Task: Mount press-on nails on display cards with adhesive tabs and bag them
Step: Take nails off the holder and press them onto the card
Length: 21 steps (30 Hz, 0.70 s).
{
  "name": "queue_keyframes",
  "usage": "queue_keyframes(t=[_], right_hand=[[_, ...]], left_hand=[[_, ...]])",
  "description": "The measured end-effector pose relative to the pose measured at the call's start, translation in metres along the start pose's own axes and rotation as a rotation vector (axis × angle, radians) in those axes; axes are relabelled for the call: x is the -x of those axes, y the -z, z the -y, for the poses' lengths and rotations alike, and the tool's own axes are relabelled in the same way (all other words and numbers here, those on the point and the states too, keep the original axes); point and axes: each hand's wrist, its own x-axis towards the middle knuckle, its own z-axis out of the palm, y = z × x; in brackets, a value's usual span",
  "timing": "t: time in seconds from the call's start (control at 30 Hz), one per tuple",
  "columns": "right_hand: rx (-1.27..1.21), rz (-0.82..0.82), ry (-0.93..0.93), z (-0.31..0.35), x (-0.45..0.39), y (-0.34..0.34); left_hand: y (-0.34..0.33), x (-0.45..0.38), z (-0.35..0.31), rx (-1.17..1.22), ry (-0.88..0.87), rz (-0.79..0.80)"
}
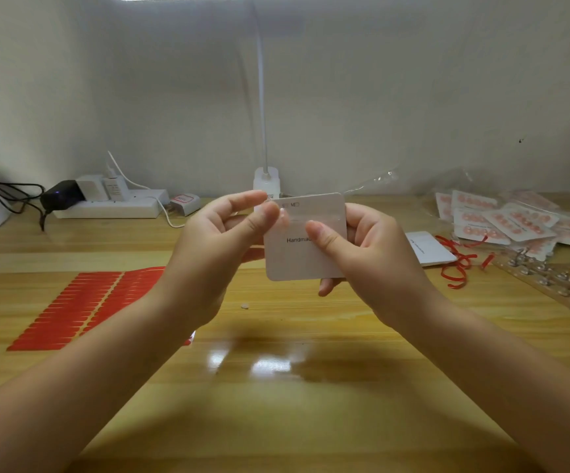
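Holding a white display card (pixel 306 247) up between both hands, you are gripping it with your right hand (pixel 372 254) while your left hand (pixel 222 240) pinches its top edge, likely seating an adhesive tab; nails probably follow.

The table (pixel 276 387) is pale wood with a visible grain and a glossy finish that mirrors the lamp. The display card (pixel 297 254) at its centre looks like smooth matt white paper. At 9 o'clock lies a red adhesive tab sheet (pixel 82 308), slightly shiny. At 3 o'clock, clear glossy plastic bags (pixel 516 220) wrap finished cards.
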Motion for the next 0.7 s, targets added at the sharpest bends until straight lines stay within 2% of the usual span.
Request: queue_keyframes(t=[0.17,0.37,0.57,0.7], right_hand=[[0.071,0.029,0.031,-0.002,0.002,-0.003],[0.009,0.036,-0.032,-0.005,0.001,-0.005],[-0.029,-0.004,-0.075,-0.009,0.0,-0.004],[-0.012,0.013,-0.077,-0.012,0.0,-0.003]], left_hand=[[0.003,0.001,0.004,0.025,-0.015,-0.012],[0.003,0.001,0.007,0.004,-0.038,-0.033],[0.0,0.001,0.007,0.096,0.034,-0.047],[0.001,0.0,0.006,0.036,0.051,-0.048]])
